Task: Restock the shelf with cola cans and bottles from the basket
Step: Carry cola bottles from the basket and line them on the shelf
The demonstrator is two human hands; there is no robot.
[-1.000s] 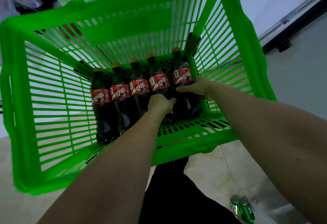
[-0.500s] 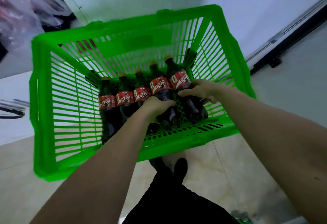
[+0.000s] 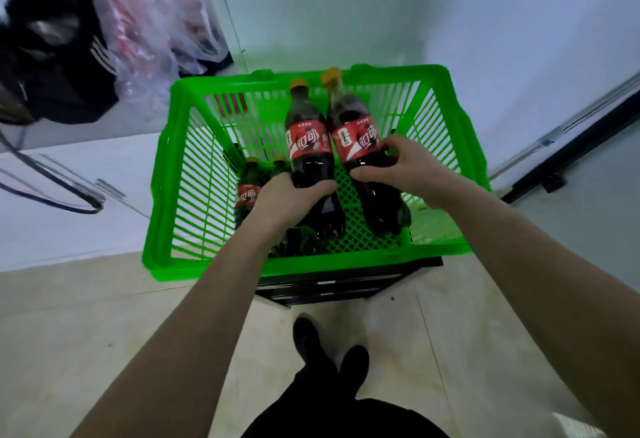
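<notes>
Each hand, left (image 3: pixel 287 195) and right (image 3: pixel 398 169), wraps one full cola bottle (image 3: pixel 308 139) just below its label, probably heavy and slick

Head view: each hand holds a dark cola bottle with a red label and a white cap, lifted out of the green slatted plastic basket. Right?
One error: the caps are yellow, not white. The head view shows the left hand and right hand each closed on a dark cola bottle with a red label, raised above the green slatted plastic basket.
</notes>
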